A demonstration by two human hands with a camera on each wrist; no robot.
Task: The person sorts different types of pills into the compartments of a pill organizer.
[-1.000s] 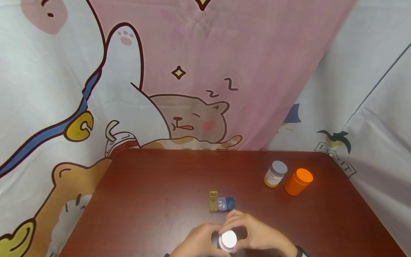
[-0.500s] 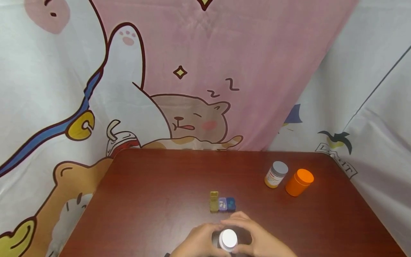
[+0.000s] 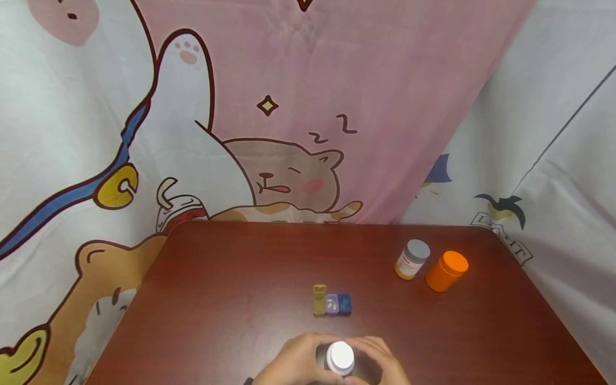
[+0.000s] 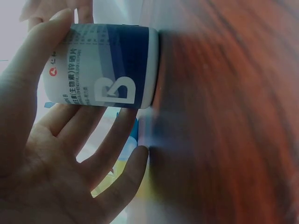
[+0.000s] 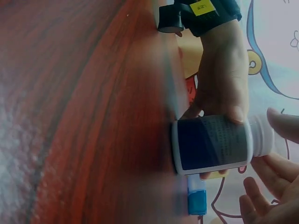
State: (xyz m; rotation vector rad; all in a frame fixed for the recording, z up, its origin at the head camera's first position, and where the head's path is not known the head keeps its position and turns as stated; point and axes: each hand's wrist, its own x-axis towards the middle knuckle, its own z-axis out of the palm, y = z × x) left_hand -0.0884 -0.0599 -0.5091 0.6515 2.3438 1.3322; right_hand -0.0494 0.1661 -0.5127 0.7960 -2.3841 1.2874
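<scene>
A white pill bottle (image 4: 100,65) with a dark blue label band stands upright at the table's near edge, its base at the tabletop. My left hand (image 3: 298,359) grips its body, thumb on one side and fingers on the other. My right hand (image 3: 377,359) is at the bottle's white cap (image 3: 341,355). In the right wrist view its thumb (image 5: 285,125) and fingers (image 5: 275,175) lie on opposite sides of the cap. Just beyond the hands sits a small pill organizer (image 3: 332,303) with yellow, lavender and blue compartments. The yellow lid stands up; white pills show in the lavender one.
At the back right stand a grey-lidded bottle (image 3: 412,260) with a white label and an orange bottle (image 3: 446,271), close together. The dark red wooden table (image 3: 231,278) meets a cartoon-printed cloth (image 3: 385,107) behind and at the sides.
The right hand's fingers have shifted round the cap, from the far side toward the near right, and its forearm has drawn in. The left hand and bottle stay nearly in place.
</scene>
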